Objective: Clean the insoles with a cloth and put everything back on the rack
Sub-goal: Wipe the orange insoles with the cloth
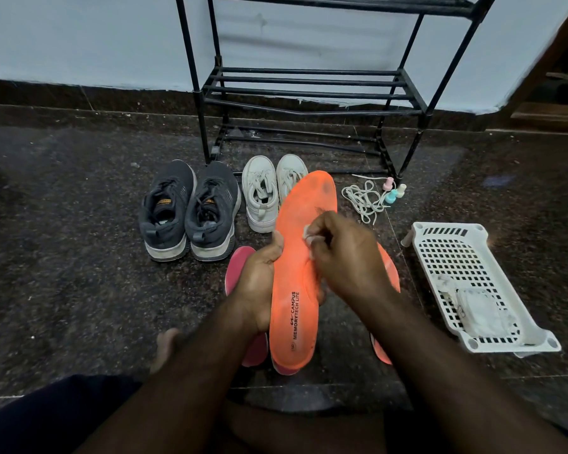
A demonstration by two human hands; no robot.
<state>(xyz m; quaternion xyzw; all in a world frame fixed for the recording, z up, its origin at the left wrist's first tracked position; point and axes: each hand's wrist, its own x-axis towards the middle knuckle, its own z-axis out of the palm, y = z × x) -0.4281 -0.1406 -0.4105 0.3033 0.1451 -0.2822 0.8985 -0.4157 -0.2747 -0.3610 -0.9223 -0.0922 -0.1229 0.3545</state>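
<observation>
My left hand grips the left edge of an orange insole, holding it upright over the floor with its toe end pointing away. My right hand pinches a small white cloth against the insole's upper face. A second orange insole lies on the floor behind my right forearm, mostly hidden. A pink insole lies on the floor under my left hand, with another pink edge showing below the held insole. The black shoe rack stands against the wall with bare shelves.
Grey sneakers and white shoes stand in front of the rack. White laces and small pastel bottles lie to the right. A white plastic basket holding white cloths sits at far right. My bare foot rests at lower left.
</observation>
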